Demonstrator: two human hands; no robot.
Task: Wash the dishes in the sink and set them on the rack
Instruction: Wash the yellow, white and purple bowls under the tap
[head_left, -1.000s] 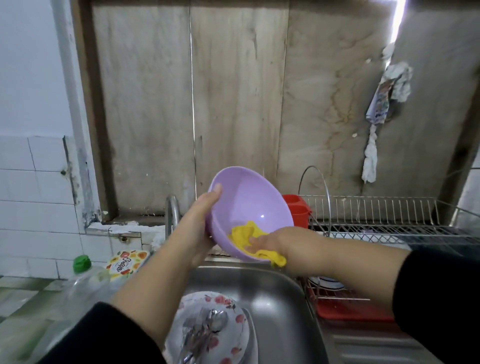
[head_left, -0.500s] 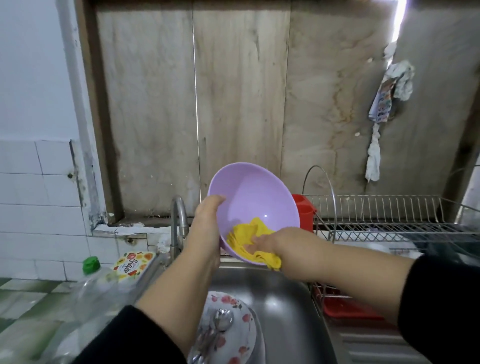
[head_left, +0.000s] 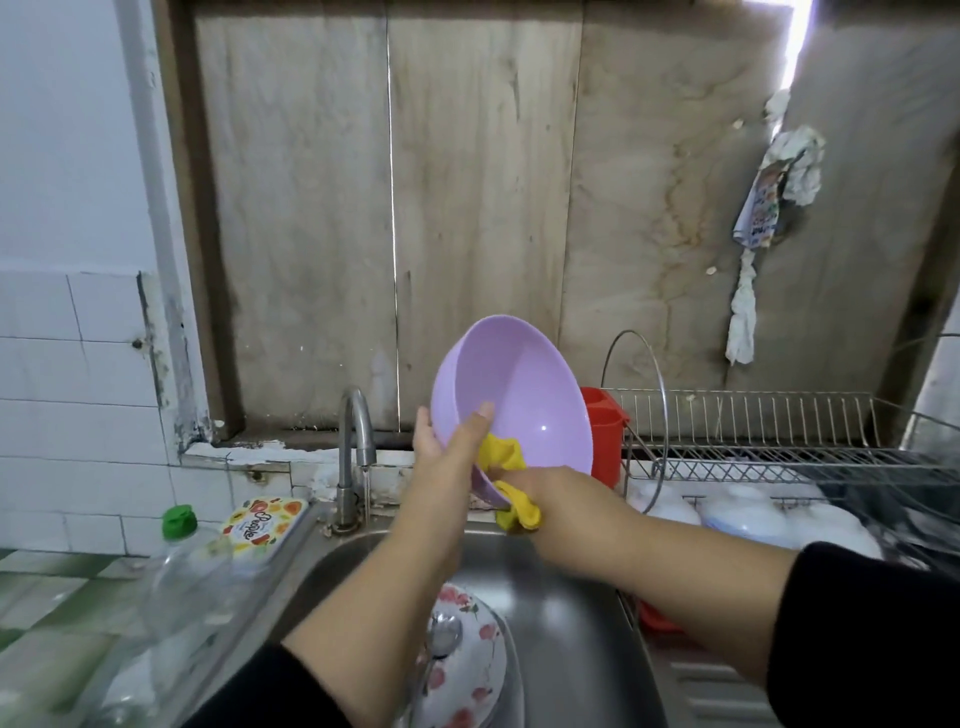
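Observation:
A lilac plastic bowl (head_left: 524, 395) is held tilted above the steel sink (head_left: 566, 613), its inside facing me. My left hand (head_left: 447, 447) grips its left rim, thumb inside. My right hand (head_left: 540, 483) presses a yellow cloth (head_left: 511, 480) against the bowl's lower rim, the cloth folded over the edge. In the sink lies a flowered plate (head_left: 467, 670) with a spoon (head_left: 441, 639) on it. The wire dish rack (head_left: 779, 441) stands to the right of the sink.
The tap (head_left: 356, 431) left of the bowl runs a thin stream. A clear bottle with a green cap (head_left: 179, 522) and a patterned tin (head_left: 265, 522) sit on the left counter. A red cup (head_left: 602, 431) and white bowls (head_left: 748, 514) are at the rack.
The bowl has turned more upright and my left thumb has come inside its rim. The cloth has slid from the bowl's inside down to its lower edge. The view has shifted left.

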